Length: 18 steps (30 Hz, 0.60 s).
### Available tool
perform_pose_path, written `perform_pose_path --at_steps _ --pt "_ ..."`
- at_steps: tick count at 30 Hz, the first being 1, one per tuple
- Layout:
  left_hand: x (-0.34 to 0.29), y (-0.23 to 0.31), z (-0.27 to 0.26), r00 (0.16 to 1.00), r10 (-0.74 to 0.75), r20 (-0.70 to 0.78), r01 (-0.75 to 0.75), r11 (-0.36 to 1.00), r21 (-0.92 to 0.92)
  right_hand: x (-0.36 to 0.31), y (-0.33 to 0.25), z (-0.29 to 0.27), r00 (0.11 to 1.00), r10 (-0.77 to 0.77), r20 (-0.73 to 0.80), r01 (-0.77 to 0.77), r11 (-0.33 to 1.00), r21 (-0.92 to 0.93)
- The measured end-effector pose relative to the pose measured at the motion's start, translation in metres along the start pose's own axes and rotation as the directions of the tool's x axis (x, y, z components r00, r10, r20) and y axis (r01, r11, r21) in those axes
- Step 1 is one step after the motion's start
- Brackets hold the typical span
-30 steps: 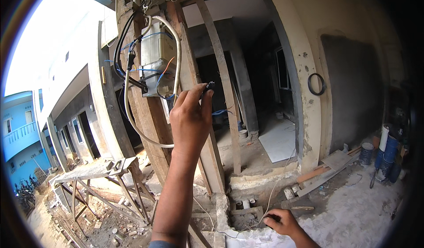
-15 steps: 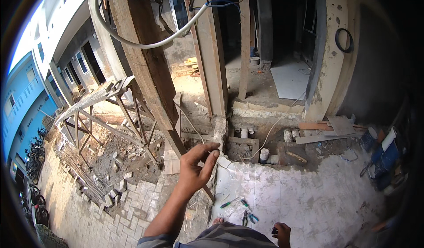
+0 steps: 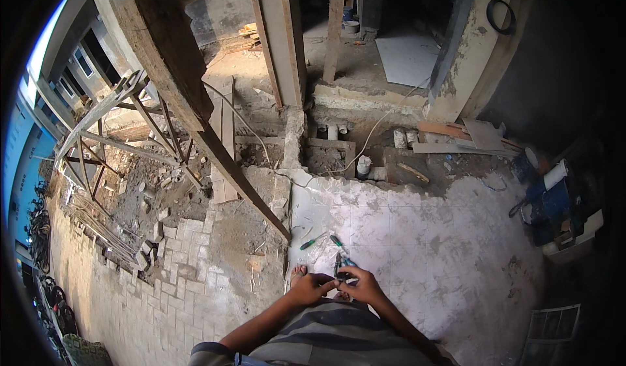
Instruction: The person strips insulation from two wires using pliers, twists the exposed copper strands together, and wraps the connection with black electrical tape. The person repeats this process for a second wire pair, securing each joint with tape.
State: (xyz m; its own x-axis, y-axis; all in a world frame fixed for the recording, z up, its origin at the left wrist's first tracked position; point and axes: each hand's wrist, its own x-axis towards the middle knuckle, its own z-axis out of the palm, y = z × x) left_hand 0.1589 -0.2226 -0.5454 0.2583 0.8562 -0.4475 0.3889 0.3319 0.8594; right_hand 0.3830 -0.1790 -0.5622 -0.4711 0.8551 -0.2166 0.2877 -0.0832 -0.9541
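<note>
A shirt point(image 3: 313, 336) is being worn, marked by broad dark and paler grey stripes; toes point(image 3: 299, 271) are being shown bare.

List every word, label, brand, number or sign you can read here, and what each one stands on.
None can be read.
Small dark item between the left hand and right hand: too small to show any marking.
Green-handled screwdriver: too small for any lettering to show.
Blue container at the right: too dim and blurred to tell whether it bears print.
</note>
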Motion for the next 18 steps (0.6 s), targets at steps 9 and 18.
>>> perform_pose_path --at_steps 9,18 --pt "0.012 0.003 -0.004 1.0 0.001 0.024 -0.002 0.999 0.053 -0.006 -0.003 0.007 1.0 -0.014 0.011 0.013 1.0 0.024" --pt "0.026 -0.111 -0.005 0.987 -0.15 -0.064 0.161 0.959 0.232 0.005 0.128 0.072 0.958 0.179 -0.226 -0.234 0.94 -0.25"
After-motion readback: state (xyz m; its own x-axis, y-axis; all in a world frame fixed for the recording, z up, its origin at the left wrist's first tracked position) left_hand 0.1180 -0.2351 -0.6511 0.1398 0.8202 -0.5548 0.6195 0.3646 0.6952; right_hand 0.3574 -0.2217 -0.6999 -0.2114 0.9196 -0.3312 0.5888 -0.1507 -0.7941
